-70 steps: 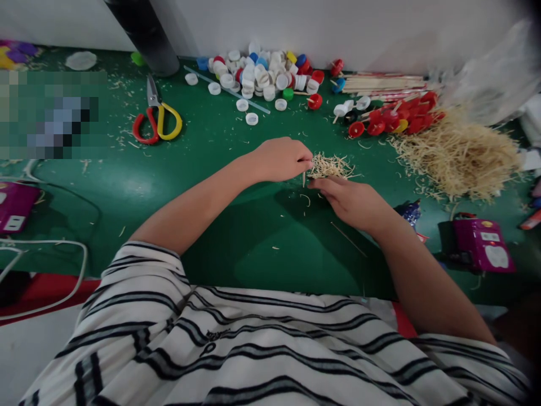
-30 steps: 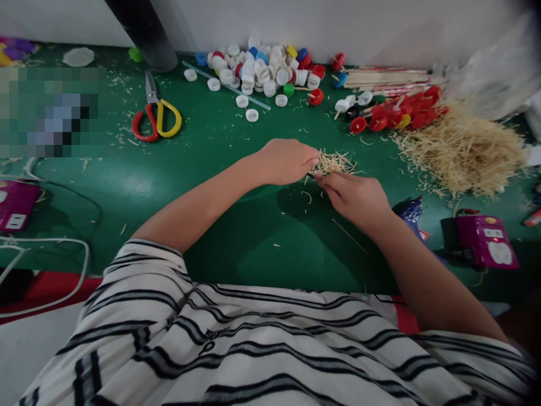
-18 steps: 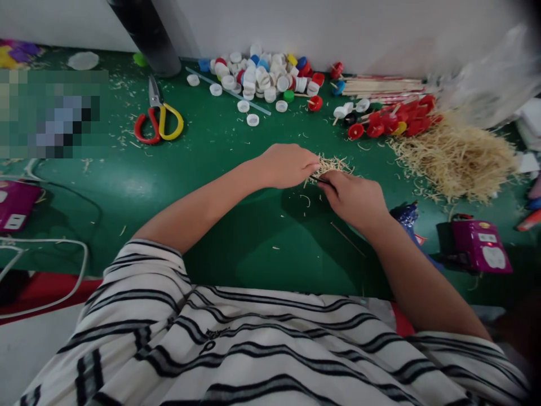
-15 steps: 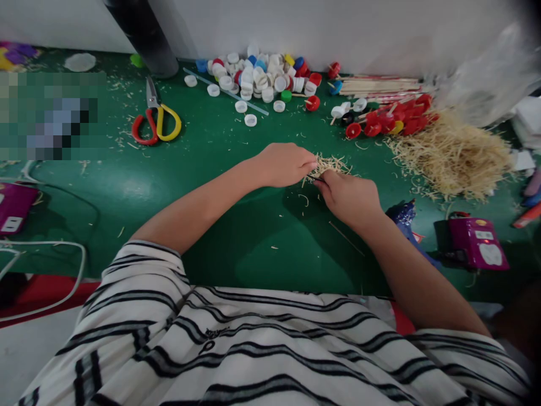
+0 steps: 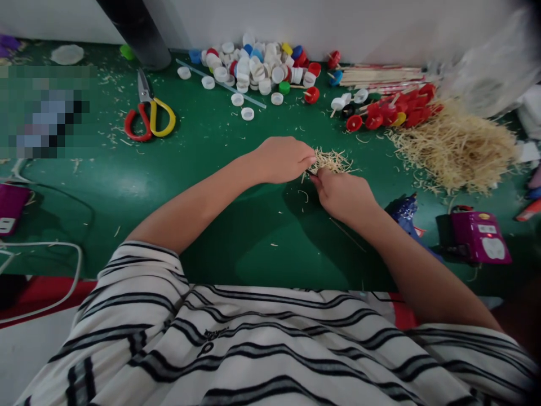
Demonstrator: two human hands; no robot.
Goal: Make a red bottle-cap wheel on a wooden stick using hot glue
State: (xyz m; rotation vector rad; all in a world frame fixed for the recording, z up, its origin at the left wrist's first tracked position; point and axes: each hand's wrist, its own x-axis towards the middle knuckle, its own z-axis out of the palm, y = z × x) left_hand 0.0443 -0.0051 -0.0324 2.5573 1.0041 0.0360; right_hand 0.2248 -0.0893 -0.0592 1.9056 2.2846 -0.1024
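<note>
My left hand point(image 5: 285, 159) is closed in a pinch over the green table; what its fingers hold is hidden under them. Close on its right, my right hand point(image 5: 345, 194) grips a thin dark tool point(image 5: 311, 172), of which only a short piece shows between the two hands. Its kind cannot be made out. A small heap of pale, curled wood shavings point(image 5: 333, 160) lies just beyond the fingertips. A few loose curls are scattered on the table point(image 5: 236, 242) near my right thumb.
Bottle caps point(image 5: 257, 67) are piled at the back, left of red caps on sticks point(image 5: 389, 113) and bundled wooden sticks point(image 5: 380, 76). A larger shavings heap point(image 5: 465, 149) lies right, above a purple device point(image 5: 482, 237). Scissors point(image 5: 147, 110) and a dark cylinder point(image 5: 141, 34) are left.
My right hand has shifted slightly left, closer to my left hand, with the dark tool still in it. The whole view has moved a little.
</note>
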